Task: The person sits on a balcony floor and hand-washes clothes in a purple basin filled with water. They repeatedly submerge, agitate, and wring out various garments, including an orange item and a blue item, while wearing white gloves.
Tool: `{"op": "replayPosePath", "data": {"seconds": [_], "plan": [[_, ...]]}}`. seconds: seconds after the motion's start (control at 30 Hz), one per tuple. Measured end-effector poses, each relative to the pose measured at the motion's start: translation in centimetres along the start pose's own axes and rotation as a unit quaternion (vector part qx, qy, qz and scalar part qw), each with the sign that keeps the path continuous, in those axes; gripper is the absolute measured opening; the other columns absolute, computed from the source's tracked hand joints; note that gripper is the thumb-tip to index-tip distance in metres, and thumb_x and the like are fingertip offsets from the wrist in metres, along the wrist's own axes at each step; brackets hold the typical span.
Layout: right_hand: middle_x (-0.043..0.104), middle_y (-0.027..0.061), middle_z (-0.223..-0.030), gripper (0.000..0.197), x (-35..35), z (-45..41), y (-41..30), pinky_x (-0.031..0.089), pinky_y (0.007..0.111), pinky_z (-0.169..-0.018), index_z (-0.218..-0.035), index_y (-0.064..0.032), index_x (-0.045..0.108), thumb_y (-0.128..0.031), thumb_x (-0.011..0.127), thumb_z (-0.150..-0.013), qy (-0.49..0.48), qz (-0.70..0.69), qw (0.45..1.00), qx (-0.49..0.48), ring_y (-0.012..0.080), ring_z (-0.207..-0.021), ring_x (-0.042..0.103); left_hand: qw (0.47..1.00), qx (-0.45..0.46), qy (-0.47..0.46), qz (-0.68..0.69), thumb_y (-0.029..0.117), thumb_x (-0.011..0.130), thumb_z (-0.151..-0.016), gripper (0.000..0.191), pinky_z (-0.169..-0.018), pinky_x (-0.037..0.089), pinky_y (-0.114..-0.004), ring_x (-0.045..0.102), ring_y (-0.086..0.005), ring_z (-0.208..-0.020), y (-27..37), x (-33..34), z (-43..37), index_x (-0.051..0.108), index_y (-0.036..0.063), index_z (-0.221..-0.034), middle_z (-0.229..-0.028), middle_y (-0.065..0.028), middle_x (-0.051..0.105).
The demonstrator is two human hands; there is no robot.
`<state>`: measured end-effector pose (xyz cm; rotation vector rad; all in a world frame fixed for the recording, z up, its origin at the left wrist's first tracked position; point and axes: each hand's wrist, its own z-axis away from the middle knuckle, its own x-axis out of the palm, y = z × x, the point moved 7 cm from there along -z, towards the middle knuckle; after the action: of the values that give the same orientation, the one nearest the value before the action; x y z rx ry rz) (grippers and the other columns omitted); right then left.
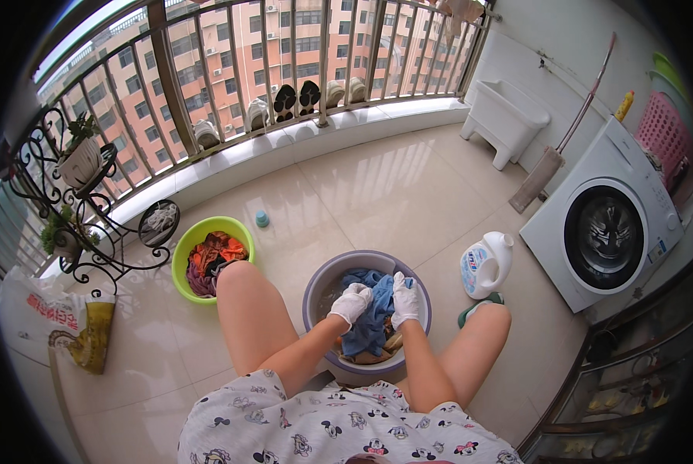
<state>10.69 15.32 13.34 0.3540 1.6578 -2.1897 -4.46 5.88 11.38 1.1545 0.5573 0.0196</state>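
Note:
Both my hands wear white gloves and are over a grey-purple plastic basin [310,290] on the floor between my knees. My left hand [352,303] is closed on a blue cloth garment [369,327] at the basin's middle. Gripping the same garment, my right hand [405,298] is near the basin's right side. Under the blue cloth lie brown and patterned clothes [375,356], and some water shows at the basin's left. Further left, a lime-green basin [178,264] contains orange, black and purple clothes [216,255].
A white detergent jug [485,265], uncapped, stands right of the basin; a small blue-green cap [262,218] lies on the tiles. At right are a washing machine [561,191], a flat mop [537,180] and a white sink [506,116]. A metal plant stand [108,232] and plastic bag [45,307] are left.

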Motion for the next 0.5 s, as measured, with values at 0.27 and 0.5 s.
{"op": "replayPosePath", "data": {"seconds": [0.27, 0.5], "plan": [[0.063, 0.0174, -0.100, 0.040, 1.3, 2.1, -0.3, 0.048, 0.044, -0.085, -0.103, -0.0077, 0.054, -0.047, 0.054, -0.098, -0.014, -0.078, 0.986, -0.147, 0.0366, -0.094, 0.061, 0.768, -0.390, -0.124, 0.493, 0.052, 0.049, -0.095, 0.053, -0.105, 0.044, -0.050, 0.057, -0.0369, -0.117, 1.0, 4.3, 6.1, 0.053, 0.0129, -0.131, -0.129, -0.0146, 0.059], [0.063, 0.0168, -0.089, 0.035, 0.7, 4.8, -2.1, 0.047, 0.039, -0.074, -0.092, -0.0013, 0.055, -0.035, 0.063, -0.095, -0.035, 0.030, 0.983, -0.176, 0.0327, -0.081, 0.060, 0.905, 0.181, -0.240, 0.300, 0.030, 0.040, -0.102, 0.031, -0.092, 0.051, -0.038, 0.064, -0.0234, -0.098, 0.4, 7.0, 0.1, 0.063, 0.0110, -0.112, -0.107, -0.0062, 0.067]]}}
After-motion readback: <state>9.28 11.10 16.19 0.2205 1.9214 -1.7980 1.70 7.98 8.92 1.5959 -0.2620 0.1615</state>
